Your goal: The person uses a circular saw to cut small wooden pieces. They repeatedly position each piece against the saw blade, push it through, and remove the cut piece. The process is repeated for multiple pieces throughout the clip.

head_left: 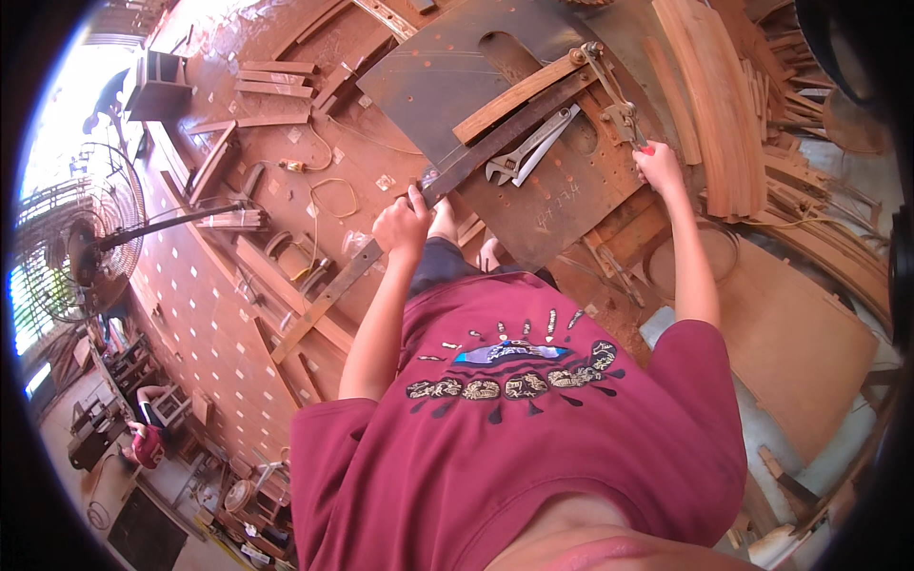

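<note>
My left hand is closed around a long dark bar, whose lighter wooden end reaches down past my left side. A curved strip of wood lies along the bar's far part, under a metal toggle clamp. My right hand is wrapped round the clamp's red-tipped handle. Between my hands, an adjustable wrench rests on the dusty metal machine table, beside a white flat strip. The slot in the tabletop shows at its far side.
Stacked curved boards stand at the right, near a brown panel. Loose wood pieces and a yellowish cord lie on the floor to the left. A large fan is at far left; another person sits beyond.
</note>
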`<action>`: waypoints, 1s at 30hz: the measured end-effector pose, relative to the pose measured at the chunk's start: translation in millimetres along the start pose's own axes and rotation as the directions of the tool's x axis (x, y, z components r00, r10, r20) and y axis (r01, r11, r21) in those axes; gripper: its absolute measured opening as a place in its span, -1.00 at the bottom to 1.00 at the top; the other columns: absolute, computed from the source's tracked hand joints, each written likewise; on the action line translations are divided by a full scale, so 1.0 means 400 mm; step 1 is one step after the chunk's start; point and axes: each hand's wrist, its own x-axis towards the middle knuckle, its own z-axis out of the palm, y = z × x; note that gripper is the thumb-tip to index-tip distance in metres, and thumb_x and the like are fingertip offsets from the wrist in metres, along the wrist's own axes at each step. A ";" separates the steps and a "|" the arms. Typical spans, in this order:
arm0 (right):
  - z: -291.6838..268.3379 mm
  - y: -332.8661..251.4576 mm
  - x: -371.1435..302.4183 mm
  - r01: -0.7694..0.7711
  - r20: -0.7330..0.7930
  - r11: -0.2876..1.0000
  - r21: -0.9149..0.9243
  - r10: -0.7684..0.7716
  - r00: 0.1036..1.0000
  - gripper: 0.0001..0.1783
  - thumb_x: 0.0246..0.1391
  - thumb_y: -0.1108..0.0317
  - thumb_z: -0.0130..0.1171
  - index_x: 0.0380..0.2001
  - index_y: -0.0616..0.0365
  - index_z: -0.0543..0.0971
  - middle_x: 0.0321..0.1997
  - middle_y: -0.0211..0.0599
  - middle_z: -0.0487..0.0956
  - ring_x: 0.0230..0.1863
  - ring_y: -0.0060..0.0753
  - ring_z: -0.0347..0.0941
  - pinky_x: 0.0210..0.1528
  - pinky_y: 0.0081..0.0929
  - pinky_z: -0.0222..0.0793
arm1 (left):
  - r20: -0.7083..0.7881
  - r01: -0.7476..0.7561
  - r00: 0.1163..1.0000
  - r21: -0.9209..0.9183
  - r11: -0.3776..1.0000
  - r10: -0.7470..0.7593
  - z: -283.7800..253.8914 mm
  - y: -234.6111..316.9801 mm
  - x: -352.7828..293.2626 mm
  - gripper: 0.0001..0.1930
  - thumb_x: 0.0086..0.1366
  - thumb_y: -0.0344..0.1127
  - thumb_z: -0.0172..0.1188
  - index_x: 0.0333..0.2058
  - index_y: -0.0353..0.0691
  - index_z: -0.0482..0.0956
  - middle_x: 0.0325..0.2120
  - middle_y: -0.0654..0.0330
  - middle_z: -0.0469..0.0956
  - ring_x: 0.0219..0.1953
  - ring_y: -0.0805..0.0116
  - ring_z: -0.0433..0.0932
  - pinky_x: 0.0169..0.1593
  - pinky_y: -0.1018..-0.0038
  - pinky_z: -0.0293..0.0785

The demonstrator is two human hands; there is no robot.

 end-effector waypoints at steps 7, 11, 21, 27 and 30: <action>0.006 -0.003 0.009 -0.001 0.020 0.999 0.052 0.000 1.000 -0.81 0.11 0.33 0.18 -0.39 0.29 0.57 -0.62 -0.35 0.53 -0.64 -0.53 0.45 -0.56 -0.49 0.37 | 0.018 -0.028 0.999 -0.003 1.000 0.028 0.019 -0.010 0.022 -0.43 0.43 0.07 -0.10 -0.58 -0.19 0.64 -0.62 -0.06 0.61 -0.52 -0.06 0.63 -0.39 0.08 0.52; 0.027 -0.041 0.057 0.007 -0.004 0.999 0.043 -0.007 1.000 -0.85 0.12 0.38 0.17 -0.42 0.26 0.53 -0.61 -0.43 0.50 -0.67 -0.60 0.38 -0.61 -0.53 0.32 | -0.006 -0.035 0.999 0.011 0.999 0.035 0.017 -0.024 0.077 -0.45 0.42 0.06 -0.08 -0.58 -0.18 0.64 -0.61 -0.05 0.62 -0.51 -0.04 0.64 -0.38 0.11 0.53; 0.133 -0.309 0.239 0.007 -0.005 0.999 0.044 -0.007 1.000 -0.79 -0.03 0.31 0.17 -0.51 0.28 0.57 -0.63 -0.29 0.56 -0.66 -0.49 0.48 -0.58 -0.43 0.42 | -0.030 0.017 0.999 0.016 1.000 -0.016 0.006 -0.114 0.393 -0.38 0.41 0.12 -0.11 -0.58 -0.22 0.69 -0.59 -0.11 0.62 -0.49 -0.08 0.65 -0.34 0.11 0.56; 0.197 -0.468 0.374 0.000 0.045 0.998 0.065 -0.003 0.999 -0.79 -0.03 0.32 0.17 -0.60 0.23 0.57 -0.66 -0.34 0.55 -0.67 -0.50 0.48 -0.59 -0.45 0.44 | -0.084 0.024 0.996 0.022 0.999 -0.022 0.005 -0.175 0.592 -0.35 0.39 0.16 -0.12 -0.59 -0.22 0.71 -0.61 -0.06 0.64 -0.49 -0.03 0.67 -0.36 0.14 0.57; 0.225 -0.523 0.430 -0.008 0.033 0.996 0.085 0.005 0.999 -0.79 -0.05 0.31 0.17 -0.63 0.21 0.56 -0.68 -0.35 0.54 -0.68 -0.49 0.48 -0.60 -0.43 0.44 | -0.033 0.036 0.999 0.010 0.999 -0.036 -0.005 -0.188 0.681 -0.34 0.40 0.17 -0.15 -0.56 -0.22 0.72 -0.56 -0.05 0.66 -0.44 -0.03 0.68 -0.33 0.14 0.58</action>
